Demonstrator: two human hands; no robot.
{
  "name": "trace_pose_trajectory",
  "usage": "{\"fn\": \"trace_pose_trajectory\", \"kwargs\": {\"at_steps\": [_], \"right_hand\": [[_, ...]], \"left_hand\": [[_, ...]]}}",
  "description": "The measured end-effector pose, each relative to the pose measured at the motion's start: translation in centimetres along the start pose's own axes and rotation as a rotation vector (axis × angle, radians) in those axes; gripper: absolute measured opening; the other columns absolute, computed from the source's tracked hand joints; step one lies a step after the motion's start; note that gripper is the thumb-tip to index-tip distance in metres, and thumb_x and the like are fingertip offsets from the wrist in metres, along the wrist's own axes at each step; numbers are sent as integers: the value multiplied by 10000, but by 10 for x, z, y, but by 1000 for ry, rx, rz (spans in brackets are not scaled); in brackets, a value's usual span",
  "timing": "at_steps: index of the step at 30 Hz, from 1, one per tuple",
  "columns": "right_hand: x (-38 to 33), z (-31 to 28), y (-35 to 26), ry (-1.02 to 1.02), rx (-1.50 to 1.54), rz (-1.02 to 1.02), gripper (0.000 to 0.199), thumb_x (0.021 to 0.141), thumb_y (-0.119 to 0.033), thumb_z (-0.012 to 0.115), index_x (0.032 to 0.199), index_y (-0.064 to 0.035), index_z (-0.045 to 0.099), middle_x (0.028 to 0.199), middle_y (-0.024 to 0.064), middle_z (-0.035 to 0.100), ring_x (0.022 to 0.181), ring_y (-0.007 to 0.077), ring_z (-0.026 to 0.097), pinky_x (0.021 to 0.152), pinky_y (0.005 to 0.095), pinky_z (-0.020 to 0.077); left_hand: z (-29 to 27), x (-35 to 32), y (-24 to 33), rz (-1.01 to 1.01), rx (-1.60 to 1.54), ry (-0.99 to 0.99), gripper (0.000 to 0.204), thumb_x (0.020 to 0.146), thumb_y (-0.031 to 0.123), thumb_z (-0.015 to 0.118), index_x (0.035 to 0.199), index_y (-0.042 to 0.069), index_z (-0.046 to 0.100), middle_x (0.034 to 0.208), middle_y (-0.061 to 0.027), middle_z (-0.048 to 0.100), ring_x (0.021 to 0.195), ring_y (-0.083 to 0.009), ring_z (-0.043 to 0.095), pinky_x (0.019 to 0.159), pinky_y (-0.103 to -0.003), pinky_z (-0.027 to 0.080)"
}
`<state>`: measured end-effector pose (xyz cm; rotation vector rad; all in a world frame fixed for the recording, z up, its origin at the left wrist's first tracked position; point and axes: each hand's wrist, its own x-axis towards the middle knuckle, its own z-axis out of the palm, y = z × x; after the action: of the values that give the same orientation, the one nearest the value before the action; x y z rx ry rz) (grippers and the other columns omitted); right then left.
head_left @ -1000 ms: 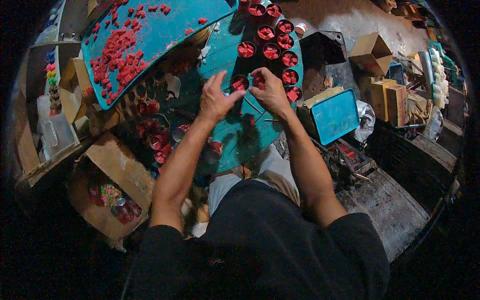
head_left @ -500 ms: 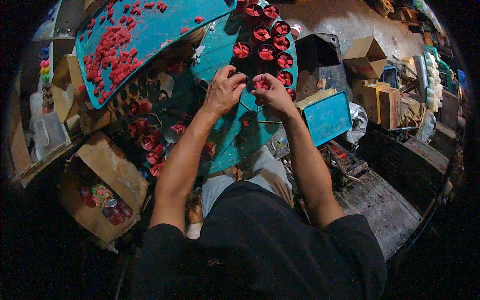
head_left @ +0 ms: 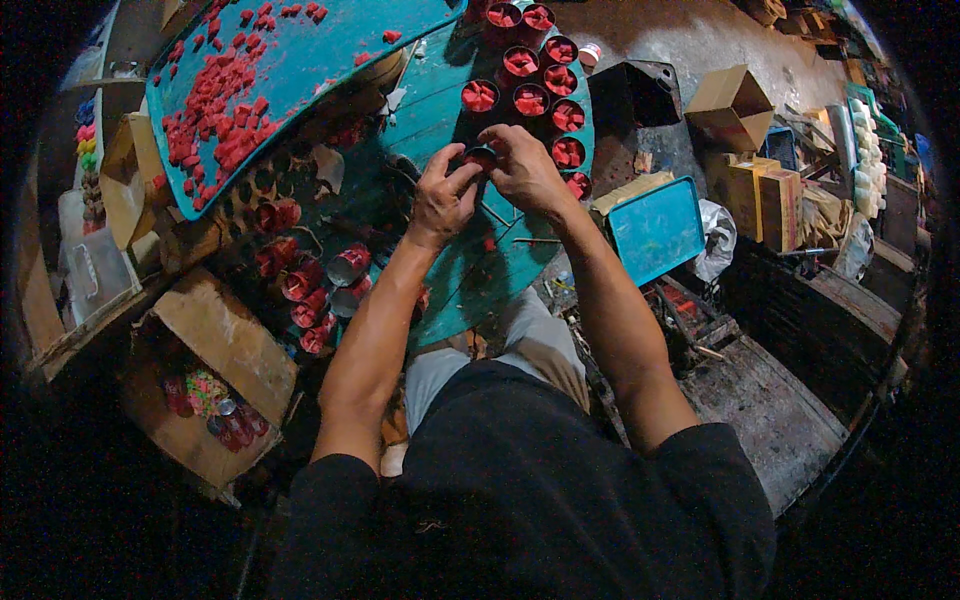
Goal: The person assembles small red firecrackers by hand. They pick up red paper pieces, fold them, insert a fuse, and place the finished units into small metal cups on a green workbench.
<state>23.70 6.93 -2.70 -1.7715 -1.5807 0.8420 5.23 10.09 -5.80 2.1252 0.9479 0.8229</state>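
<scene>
Between frames, both hands moved from about 6 to 12 o'clock on the teal worktop [head_left: 470,290]. The left hand [head_left: 440,200] and right hand [head_left: 525,170] pinched one small red-filled cup [head_left: 481,157], beside the row of filled cups [head_left: 540,75].

Bare teal tabletop [head_left: 470,270] is left open near the hands, toward the table's near edge. The far side is closed off by a cluster of red-filled cups [head_left: 535,85]. The left is blocked by the raised teal tray [head_left: 300,60] and lying red tubes [head_left: 310,285].
</scene>
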Motion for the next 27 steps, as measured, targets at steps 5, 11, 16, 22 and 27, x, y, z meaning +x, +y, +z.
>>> {"fn": "trace_pose_trajectory", "kwargs": {"at_steps": [5,11,16,22,27], "right_hand": [[-14,-1,-20,56,25,-117,341,845,41,637,1180,-22,609,1067,222,642,1018,413,655,859,459,543],[-22,9,-15,117,181,-112,389,858,76,602,1230,-27,554,1064,216,637,1015,412,655,862,460,532],[-16,-5,-21,96,26,-156,367,873,38,645,1221,-25,547,1051,215,628,1016,406,641,863,452,526],[-3,-2,-3,18,-94,-124,283,879,-24,684,1147,-21,592,1025,208,626,970,400,629,803,447,513],[-14,-7,-2,62,21,-60,314,778,5,675,1081,-12,596,913,201,610,924,424,616,830,494,512]], "left_hand": [[2,-1,-5,25,18,-4,293,782,-5,736,1073,24,731,1282,-183,647,1125,-385,665,987,-444,550],[3,9,-6,-15,-12,6,274,791,-1,737,1064,25,733,1201,-171,682,1098,-365,677,961,-428,556],[1,7,-7,-15,36,-9,278,811,37,755,1086,17,723,1210,-164,690,1102,-355,681,961,-423,554],[1,4,-5,-126,-70,15,415,852,113,750,1250,30,667,1291,-172,667,1153,-366,669,990,-424,549],[-7,-3,-3,-183,-200,-49,652,818,108,779,1422,46,542,1353,-169,641,1207,-331,655,1036,-416,531]]}}
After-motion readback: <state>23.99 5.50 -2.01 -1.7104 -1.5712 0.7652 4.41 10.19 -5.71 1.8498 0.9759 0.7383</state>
